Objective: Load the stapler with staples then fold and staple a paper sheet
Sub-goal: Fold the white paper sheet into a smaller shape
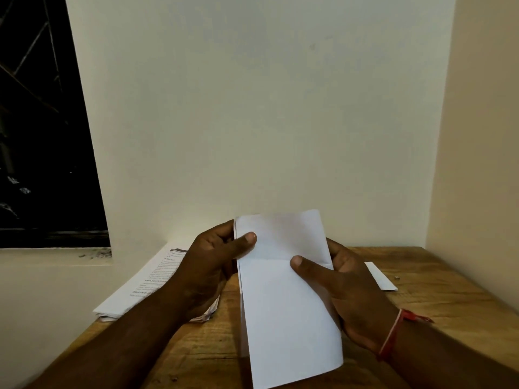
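A: Item one?
B: Folded paper sheet [286, 299], white; long axis running away from the person, far end tipped up toward the wall [252, 108]; held above the table [449, 293].
A: Grip?
B: Left hand [213, 262] closed on its left edge, thumb on top; right hand [345, 287] closed on its right edge, thumb on top; red wrist thread [393, 332].
A: Surroundings?
B: Printed papers [146, 282] stacked left, partly hidden by the left forearm; white slip [382, 276] right; wooden top; dark window [42, 122] at left.

Folded sheet [286, 290] held above the table [438, 293]; printed paper stack [140, 287] lies left, paper strip [380, 277] right.
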The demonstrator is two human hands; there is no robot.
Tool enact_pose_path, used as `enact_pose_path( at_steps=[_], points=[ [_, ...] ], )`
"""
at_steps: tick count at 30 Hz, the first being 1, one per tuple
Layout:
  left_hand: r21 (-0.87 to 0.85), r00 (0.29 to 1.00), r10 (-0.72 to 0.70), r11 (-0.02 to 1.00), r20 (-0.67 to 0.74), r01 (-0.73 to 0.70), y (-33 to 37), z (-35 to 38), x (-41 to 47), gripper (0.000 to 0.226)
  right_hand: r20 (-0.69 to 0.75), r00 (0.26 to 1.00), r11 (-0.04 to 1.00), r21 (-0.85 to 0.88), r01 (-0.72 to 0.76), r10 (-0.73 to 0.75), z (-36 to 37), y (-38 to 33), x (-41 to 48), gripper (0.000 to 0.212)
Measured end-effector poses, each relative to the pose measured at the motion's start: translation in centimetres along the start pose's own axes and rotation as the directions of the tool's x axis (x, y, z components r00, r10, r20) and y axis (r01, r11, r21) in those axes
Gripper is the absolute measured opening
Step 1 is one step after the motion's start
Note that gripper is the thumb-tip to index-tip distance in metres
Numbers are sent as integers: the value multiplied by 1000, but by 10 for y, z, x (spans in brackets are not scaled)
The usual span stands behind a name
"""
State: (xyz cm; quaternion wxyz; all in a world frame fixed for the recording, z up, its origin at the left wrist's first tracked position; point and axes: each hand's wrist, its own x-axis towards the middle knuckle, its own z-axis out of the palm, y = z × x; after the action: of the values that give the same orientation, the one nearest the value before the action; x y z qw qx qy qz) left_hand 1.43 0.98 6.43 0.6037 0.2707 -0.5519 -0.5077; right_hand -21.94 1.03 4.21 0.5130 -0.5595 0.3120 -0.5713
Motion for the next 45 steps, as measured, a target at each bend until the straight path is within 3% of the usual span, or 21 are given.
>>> enact_pose_path(
  at_steps=[3,6,9,14,15,17,20,23,27,31,38,45],
  points=[
    [26,997,-69,997,-31,70,-4,10,-4,29,-38,995,989,-118,84,-89,3,-1,-5,31],
    [52,995,-92,994,-37,94,-4,17,-7,29,-61,975,933,-310,184,-212,5,-4,-8,30],
    [213,997,-70,974,-18,72,-5,19,-12,32,-121,940,886,-391,250,-319,7,-6,-11,38],
    [493,989,-51,863,-136,112,-17,19,-12,95,-145,917,871,-397,290,-371,13,-5,-15,38],
    [506,989,-45,855,-144,112,-18,19,-12,94,-147,920,874,-394,283,-364,13,-5,-14,43],
    [516,992,-10,854,-128,75,-17,21,-13,62,-155,926,886,-380,266,-344,12,-4,-13,53],
    [527,984,63,849,-169,36,-16,21,-10,34,-125,946,905,-352,240,-300,9,-1,-8,51],
    [454,969,67,890,-240,51,-19,18,-8,42,-61,962,867,-451,213,-268,5,5,-2,43],
    [355,956,65,934,-287,42,-17,19,-6,21,-11,969,770,-610,190,-247,-1,11,4,42],
    [404,949,73,913,-307,61,-18,17,-4,25,3,970,730,-658,184,-242,-1,13,3,38],
    [604,978,57,793,-201,77,-23,21,-9,19,-44,963,839,-502,210,-267,2,12,0,24],
    [467,968,23,879,-248,98,-26,26,-8,32,5,942,818,-494,293,-334,9,12,-6,27]
  ],
)
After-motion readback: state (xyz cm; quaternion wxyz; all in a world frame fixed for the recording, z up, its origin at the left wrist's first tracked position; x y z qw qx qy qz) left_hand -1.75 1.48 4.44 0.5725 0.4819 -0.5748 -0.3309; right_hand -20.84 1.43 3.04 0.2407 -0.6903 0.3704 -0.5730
